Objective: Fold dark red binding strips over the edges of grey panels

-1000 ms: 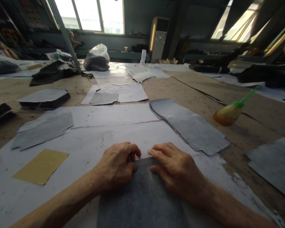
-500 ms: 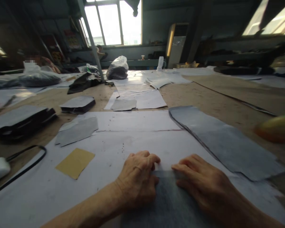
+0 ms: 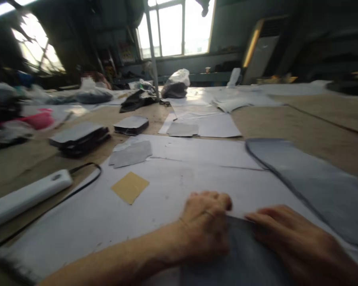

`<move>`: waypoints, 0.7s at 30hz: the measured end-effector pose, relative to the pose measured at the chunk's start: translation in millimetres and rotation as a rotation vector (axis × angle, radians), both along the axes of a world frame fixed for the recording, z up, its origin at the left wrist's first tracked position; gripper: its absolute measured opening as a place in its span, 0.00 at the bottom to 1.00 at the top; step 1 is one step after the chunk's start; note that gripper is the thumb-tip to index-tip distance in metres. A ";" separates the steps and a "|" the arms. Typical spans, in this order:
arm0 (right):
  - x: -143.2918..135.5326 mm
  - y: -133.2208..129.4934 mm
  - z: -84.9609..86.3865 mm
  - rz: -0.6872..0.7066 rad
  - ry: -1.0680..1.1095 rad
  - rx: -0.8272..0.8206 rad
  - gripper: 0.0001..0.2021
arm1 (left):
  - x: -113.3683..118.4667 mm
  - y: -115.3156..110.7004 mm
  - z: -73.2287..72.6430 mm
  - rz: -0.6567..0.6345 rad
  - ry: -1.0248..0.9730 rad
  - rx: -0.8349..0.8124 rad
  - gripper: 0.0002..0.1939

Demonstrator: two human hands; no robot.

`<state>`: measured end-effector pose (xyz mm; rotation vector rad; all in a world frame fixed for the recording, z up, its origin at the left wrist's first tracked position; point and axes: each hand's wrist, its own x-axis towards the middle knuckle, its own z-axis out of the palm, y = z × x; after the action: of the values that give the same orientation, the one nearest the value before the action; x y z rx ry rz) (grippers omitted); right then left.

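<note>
Left hand: the left hand [image 3: 207, 228] sits low and right of centre in the frame, fingers curled under, fingertips [image 3: 223, 202] pinching the far edge of the dark grey sheet [image 3: 250, 262].
Right hand: the right hand [image 3: 298, 242], at the lower right, lies flat with fingers pressed together on the same edge.
Sheet: it rests on the white paper [image 3: 137, 214] at the bottom of the frame, partly under both hands.
Doing it well: judging by the grip, keep the flat hand weighting the sheet so only the pinched edge lifts, and work slowly, since thin material creases easily.
Nearby: a tan square [image 3: 130, 187] at centre left, a grey stack [image 3: 310, 182] at right, a white device [image 3: 24, 196] at far left.
</note>
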<state>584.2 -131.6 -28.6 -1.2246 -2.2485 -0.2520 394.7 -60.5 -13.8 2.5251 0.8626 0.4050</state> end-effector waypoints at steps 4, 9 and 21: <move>-12.5 -5.5 9.8 -0.090 0.075 -0.172 0.10 | -10.7 5.9 -5.8 -0.063 -0.097 -0.040 0.16; -15.0 -11.9 6.4 -0.110 0.138 -0.147 0.09 | -13.8 7.9 -11.8 -0.179 -0.208 0.076 0.14; -10.7 -16.5 1.0 -0.035 0.025 -0.079 0.10 | -19.6 4.3 -13.8 -0.366 -0.126 0.269 0.16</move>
<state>573.5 -148.1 -27.6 -1.3015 -2.2362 -0.1611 375.1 -56.2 -27.6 2.7894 0.3020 0.5821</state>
